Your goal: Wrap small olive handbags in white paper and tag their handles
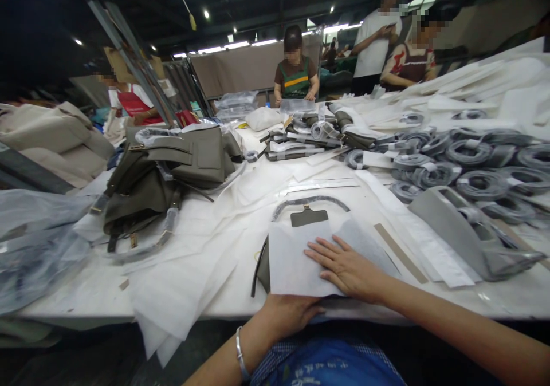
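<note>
"Where the white table (97, 294) meets the blue garment (344, 358), what lies there?"

"One olive bag (264, 268), under one white sheet (290, 260)."

"And the two hands?"

"The right hand (346, 267) lies palm down on the sheet, fingers spread, gripping nothing. The left hand (290, 317) bends in at the near edge; its grip cannot be told. One silver bracelet (240, 354) circles that wrist."

"Writing?"

"Pale characters (320, 367) on the garment, too blurred to read."

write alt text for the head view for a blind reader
The right hand lies on a white sheet over a bag; the left hand is at its near edge. Olive bags lie left, wrapped coils right, people beyond.
</note>
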`<state>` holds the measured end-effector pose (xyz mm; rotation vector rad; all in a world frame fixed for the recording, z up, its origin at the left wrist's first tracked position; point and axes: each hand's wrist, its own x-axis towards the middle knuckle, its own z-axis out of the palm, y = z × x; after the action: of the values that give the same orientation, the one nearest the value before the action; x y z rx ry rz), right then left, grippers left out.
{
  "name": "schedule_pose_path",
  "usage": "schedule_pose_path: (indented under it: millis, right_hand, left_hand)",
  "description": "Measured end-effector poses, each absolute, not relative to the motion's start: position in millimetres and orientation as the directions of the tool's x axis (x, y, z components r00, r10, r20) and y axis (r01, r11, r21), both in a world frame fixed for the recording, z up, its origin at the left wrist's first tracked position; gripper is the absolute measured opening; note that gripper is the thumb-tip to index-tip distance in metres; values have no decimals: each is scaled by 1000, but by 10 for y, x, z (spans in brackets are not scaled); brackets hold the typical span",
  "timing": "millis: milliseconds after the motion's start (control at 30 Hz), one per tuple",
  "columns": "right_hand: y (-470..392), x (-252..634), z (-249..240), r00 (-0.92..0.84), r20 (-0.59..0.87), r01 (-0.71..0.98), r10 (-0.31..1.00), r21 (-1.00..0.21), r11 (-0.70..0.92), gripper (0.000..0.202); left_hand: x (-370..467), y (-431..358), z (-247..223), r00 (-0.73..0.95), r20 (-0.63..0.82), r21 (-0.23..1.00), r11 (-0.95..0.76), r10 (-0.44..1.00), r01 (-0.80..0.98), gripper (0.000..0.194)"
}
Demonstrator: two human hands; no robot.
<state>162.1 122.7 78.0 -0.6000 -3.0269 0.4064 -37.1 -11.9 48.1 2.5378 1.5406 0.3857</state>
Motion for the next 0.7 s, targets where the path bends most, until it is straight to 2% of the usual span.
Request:
schedule_pose_path:
  millis: [133, 200, 300, 367, 400, 467, 567, 633, 700]
  right_hand:
    - [1220, 1643, 695, -924, 40, 362, 381, -229, 904, 57]
    - [1222, 1657, 663, -925, 58, 355, 376, -220, 909, 58]
    - [1220, 1669, 623, -919, 96, 355, 382, -221, 908, 57]
    - [1215, 1672, 599, -915, 133, 347, 381, -226, 910, 57]
    - [1213, 1673, 588, -914, 146, 341, 378, -229, 912, 56]
    - [1214, 1675, 573, -914, 154, 333, 374, -238, 912, 56]
    - [1232, 1688, 566, -908, 158, 339, 389, -269, 901, 55]
    - [1248, 1715, 561, -896, 189, 331, 401, -316, 889, 56]
    - [1258, 1756, 548, -860, 252, 326, 444, -397, 858, 54]
  left_hand:
    - [-309, -278, 674, 401, 136, 356, -423, 906, 833, 43]
    - [-217, -403, 880, 361, 202, 431, -413, 911, 802, 35]
    - [-22, -472, 1252, 356, 354, 582, -502, 865, 640, 20]
    - [76, -366, 1418, 341, 368, 637, -502, 865, 585, 21]
    - [92, -271, 1444, 318, 341, 637, -466, 885, 614, 24]
    - [45, -47, 1366, 274, 259, 544, -374, 926, 751, 36]
    - [-171, 212, 1036, 283, 158, 302, -319, 946, 898, 51]
    - [-317, 268, 821, 300, 138, 228, -325, 944, 918, 55]
    - [-403, 252, 695, 307, 147, 212, -333, 940, 919, 57]
